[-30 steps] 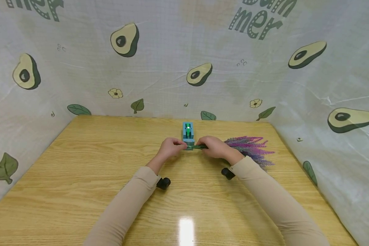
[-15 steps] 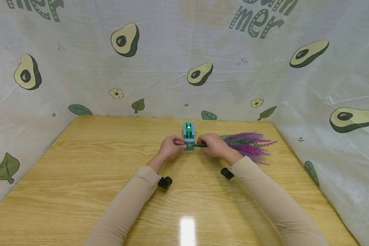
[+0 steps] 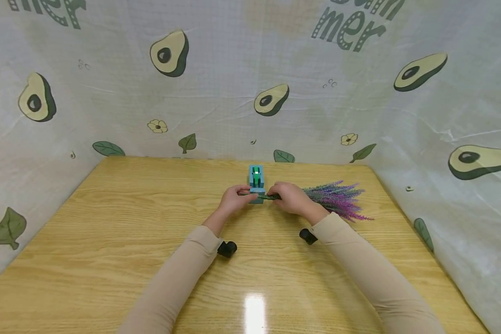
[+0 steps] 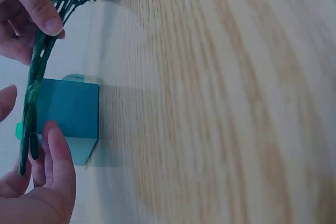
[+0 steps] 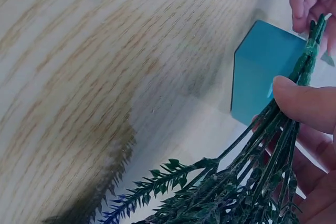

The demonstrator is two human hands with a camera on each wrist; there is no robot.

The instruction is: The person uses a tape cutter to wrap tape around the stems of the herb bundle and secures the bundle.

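Observation:
My right hand (image 3: 290, 197) pinches a bunch of artificial lavender (image 3: 338, 199) by its green stems between thumb and fingers. The purple flower heads fan out to the right. Around the stems (image 4: 32, 93), below that grip, is a band of shiny green tape. My left hand (image 3: 233, 200) is at the stem ends; in the left wrist view its fingers are beside them and its thumb stands apart on the other side. Just behind the stems, between both hands, is a blue tape dispenser (image 3: 256, 183) with a green roll in it.
A wooden table (image 3: 183, 185) carries everything. A pale cloth printed with avocados (image 3: 271, 101) and leaves hangs along the back and both sides. Dark wrist-camera mounts (image 3: 227, 249) stick out at the sleeves.
The lavender bunch has turned about its stems, so the purple and bluish heads have changed places. The left hand has shifted slightly right along the stems; the right hand stays nearly in place.

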